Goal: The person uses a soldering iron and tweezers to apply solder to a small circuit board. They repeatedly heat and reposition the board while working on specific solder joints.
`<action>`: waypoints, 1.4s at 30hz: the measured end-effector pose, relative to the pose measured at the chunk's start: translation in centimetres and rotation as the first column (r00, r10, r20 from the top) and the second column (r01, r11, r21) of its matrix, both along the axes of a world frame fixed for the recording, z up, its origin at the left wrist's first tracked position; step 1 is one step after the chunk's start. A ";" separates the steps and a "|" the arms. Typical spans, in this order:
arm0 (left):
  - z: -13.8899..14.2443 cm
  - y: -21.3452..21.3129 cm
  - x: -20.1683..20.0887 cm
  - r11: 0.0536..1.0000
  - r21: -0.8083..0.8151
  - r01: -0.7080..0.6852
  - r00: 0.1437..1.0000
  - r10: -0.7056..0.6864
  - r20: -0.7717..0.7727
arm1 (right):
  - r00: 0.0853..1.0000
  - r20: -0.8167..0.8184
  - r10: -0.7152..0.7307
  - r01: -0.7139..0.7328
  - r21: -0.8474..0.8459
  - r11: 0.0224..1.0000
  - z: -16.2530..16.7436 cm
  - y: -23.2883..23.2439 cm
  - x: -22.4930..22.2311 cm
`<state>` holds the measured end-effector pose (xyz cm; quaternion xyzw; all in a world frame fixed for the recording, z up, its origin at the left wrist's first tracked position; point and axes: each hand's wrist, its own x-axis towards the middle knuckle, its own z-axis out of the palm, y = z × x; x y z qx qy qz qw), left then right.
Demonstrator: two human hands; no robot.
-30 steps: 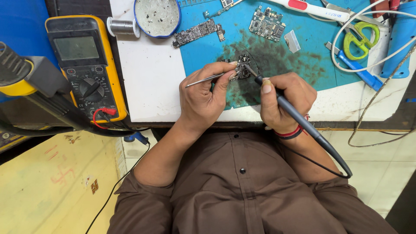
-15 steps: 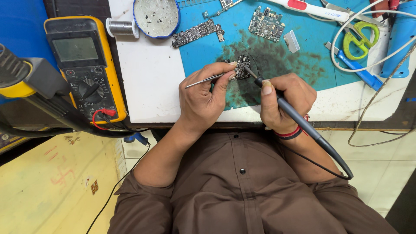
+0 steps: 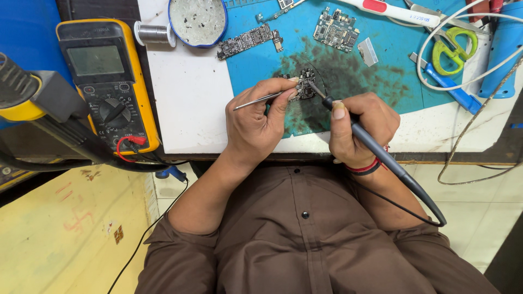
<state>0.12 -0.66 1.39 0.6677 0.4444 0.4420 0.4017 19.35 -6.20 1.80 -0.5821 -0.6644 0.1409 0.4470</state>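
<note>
A small circuit board (image 3: 305, 86) lay on the dark, sooty patch of the blue work mat (image 3: 381, 81) near the front edge of the table (image 3: 185, 103). The left hand (image 3: 256, 122) had its grip closed on slim metal tweezers (image 3: 256, 100), thumb and fingers pinched round the shaft, the tips at the board and the free end pointing away to the left. The right hand (image 3: 359, 128) was closed pen-fashion round a dark soldering iron (image 3: 376, 147), its tip touching the board's right edge and its cord trailing down over the brown shirt (image 3: 305, 245).

Judging by this, the step in hand was soldering or reworking a part on the board, the tweezers steadying it. The next move would call for a steady tip on the joint and firm tweezers.

Further out on the mat lay two more boards, a long one (image 3: 248, 41) and a squarer one (image 3: 336, 29), and a small metal shield (image 3: 368, 51). A round tin (image 3: 197, 20) and a spool of solder wire (image 3: 154, 34) sat at the back, green-handled scissors (image 3: 452, 46) to the right, and a yellow multimeter (image 3: 106, 81) to the left.

Against the frames half a second and a second earlier, nothing had visibly shifted: both hands, both tools and the board kept the same places.
</note>
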 end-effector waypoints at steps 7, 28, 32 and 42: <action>-0.1 0.0 0.0 1.000 -0.009 0.002 1.000 -0.002 0.007 | 1.000 -0.010 -0.015 0.015 -0.009 1.000 -0.1 0.1 -0.2; 0.0 0.0 0.1 0.999 -0.035 -0.010 1.000 0.010 0.010 | 0.999 -0.029 -0.035 0.035 0.015 0.999 -0.4 -0.1 0.0; -0.1 -0.1 -0.2 1.000 -0.023 -0.022 0.996 0.023 0.089 | 0.997 -0.074 -0.023 0.024 0.017 1.000 -0.4 0.2 -0.2; -0.4 -0.2 -0.4 0.993 -0.097 0.062 0.987 -0.046 0.156 | 0.981 0.194 0.014 -0.001 -0.068 0.998 1.4 1.8 -1.6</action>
